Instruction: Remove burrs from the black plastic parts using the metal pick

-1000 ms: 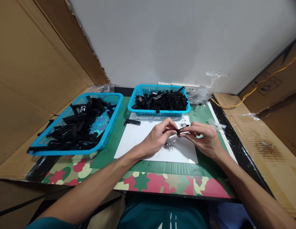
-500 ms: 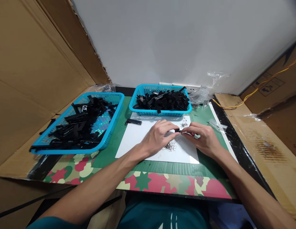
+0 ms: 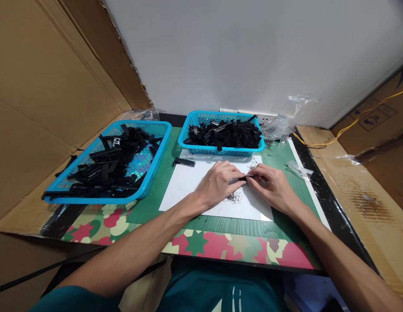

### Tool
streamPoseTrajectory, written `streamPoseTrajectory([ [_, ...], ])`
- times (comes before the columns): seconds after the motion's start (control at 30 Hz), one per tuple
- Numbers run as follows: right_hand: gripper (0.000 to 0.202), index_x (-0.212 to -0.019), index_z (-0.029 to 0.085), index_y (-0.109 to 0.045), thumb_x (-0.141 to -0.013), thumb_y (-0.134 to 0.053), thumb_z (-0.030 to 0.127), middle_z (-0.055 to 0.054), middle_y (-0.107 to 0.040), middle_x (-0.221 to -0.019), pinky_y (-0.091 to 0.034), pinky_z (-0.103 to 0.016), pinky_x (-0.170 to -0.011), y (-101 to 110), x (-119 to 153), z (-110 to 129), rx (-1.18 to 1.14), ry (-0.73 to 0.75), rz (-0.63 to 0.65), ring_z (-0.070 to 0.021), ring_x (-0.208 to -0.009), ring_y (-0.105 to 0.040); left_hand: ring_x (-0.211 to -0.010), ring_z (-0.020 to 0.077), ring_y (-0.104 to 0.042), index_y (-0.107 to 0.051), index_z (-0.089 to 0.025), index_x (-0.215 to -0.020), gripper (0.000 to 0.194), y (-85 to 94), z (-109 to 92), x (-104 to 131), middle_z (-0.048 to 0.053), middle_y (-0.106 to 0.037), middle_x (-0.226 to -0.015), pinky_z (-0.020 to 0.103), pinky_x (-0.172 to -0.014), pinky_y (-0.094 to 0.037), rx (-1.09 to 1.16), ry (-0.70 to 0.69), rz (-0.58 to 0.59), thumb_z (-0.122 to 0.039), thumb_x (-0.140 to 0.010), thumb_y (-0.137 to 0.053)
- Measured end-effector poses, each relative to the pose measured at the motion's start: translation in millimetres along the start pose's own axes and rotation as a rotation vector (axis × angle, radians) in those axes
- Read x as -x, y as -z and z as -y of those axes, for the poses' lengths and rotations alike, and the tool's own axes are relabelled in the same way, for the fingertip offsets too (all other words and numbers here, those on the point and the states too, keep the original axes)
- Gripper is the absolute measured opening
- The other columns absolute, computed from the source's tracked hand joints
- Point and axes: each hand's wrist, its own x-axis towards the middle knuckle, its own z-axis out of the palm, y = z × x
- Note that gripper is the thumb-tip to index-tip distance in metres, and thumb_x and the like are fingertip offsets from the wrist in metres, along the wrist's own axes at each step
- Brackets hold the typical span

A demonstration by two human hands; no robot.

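Note:
Above a white sheet (image 3: 185,190), my left hand (image 3: 219,184) pinches a small black plastic part (image 3: 237,180) between thumb and fingers. My right hand (image 3: 269,184) is closed too, its fingertips meeting the right end of that part. Something thin shows at these fingertips, too small to name, and the curled fingers hide the rest. Just below the hands lies a loose pile of tiny thin metal springs or wires (image 3: 234,197). A smaller pile of similar bits (image 3: 253,165) is behind my right hand. One black plastic piece (image 3: 184,162) rests at the sheet's upper left.
Two blue plastic baskets hold many black parts: a larger basket (image 3: 156,169) at the left and a smaller basket (image 3: 220,151) at the back. Clear plastic bags (image 3: 277,128) lie behind on the right. Cardboard (image 3: 360,195) and a yellow cable (image 3: 344,125) are at the far right.
The black part now lies lengthwise in my left hand, with more of it showing. My right fingers stay close to its end. The view has shifted slightly.

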Motion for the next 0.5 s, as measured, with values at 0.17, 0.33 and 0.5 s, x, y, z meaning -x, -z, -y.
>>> streamPoseTrajectory([
  [0.17,0.011,-0.091,0.017,-0.073,-0.096,-0.063,0.017,-0.003,-0.068,-0.082,-0.046,-0.027,-0.062,1.1,-0.4,3.3,-0.014,0.005,-0.007,-0.0148,-0.067,-0.061,-0.095,0.022,-0.066,-0.079,-0.018,-0.107,0.016,0.1,-1.2,-0.2,0.005,-0.079,-0.102,0.038,-0.085,-0.042,-0.016,-0.007,0.022,-0.03,-0.099,-0.072],
  [0.33,0.015,-0.089,0.018,-0.078,-0.094,-0.064,0.019,-0.003,-0.07,-0.078,-0.046,-0.027,-0.061,3.8,-0.7,6.0,-0.032,-0.023,-0.014,-0.0146,-0.064,-0.061,-0.096,0.0223,-0.067,-0.079,-0.019,-0.107,0.016,-0.1,-1.4,-0.6,0.005,-0.079,-0.102,0.038,-0.085,-0.042,-0.02,-0.005,0.028,-0.03,-0.099,-0.072],
  [0.5,0.02,-0.088,0.018,-0.083,-0.094,-0.065,0.02,-0.003,-0.071,-0.075,-0.045,-0.028,-0.059,4.1,0.9,5.2,-0.022,-0.025,-0.017,-0.0146,-0.062,-0.062,-0.096,0.0225,-0.067,-0.079,-0.018,-0.11,0.018,-0.6,-0.9,-0.7,0.005,-0.079,-0.101,0.038,-0.086,-0.042,0.001,0.012,0.02,-0.031,-0.099,-0.071],
])
